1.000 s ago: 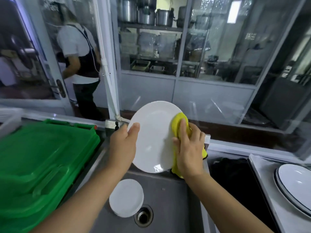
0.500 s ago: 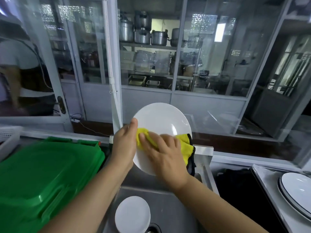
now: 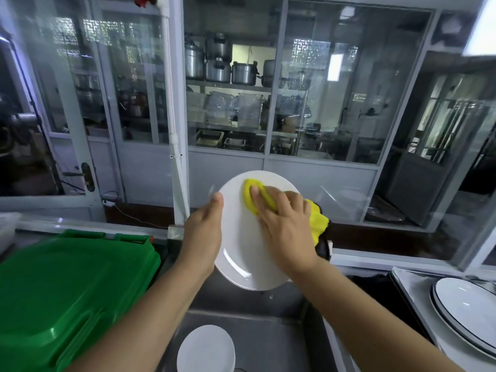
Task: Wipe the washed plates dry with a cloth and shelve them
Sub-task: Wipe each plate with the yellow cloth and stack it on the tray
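A white oval plate (image 3: pixel 243 253) is held upright above the steel sink (image 3: pixel 268 339). My left hand (image 3: pixel 204 234) grips its left rim, thumb on the front face. My right hand (image 3: pixel 284 221) presses a yellow cloth (image 3: pixel 319 222) flat against the plate's upper face, fingers spread over the cloth. The cloth's loose end hangs off the plate's right edge. A second white plate (image 3: pixel 205 350) lies in the sink below.
A green plastic bin lid (image 3: pixel 67 285) fills the left side. White plates with dark rims (image 3: pixel 467 312) are stacked on the counter at the right. Glass partitions (image 3: pixel 322 103) with pots on shelves behind them stand straight ahead.
My right hand has slid the cloth from the plate's right edge across to its face and then upward. The view has tilted up; the person behind the glass at left is out of view.
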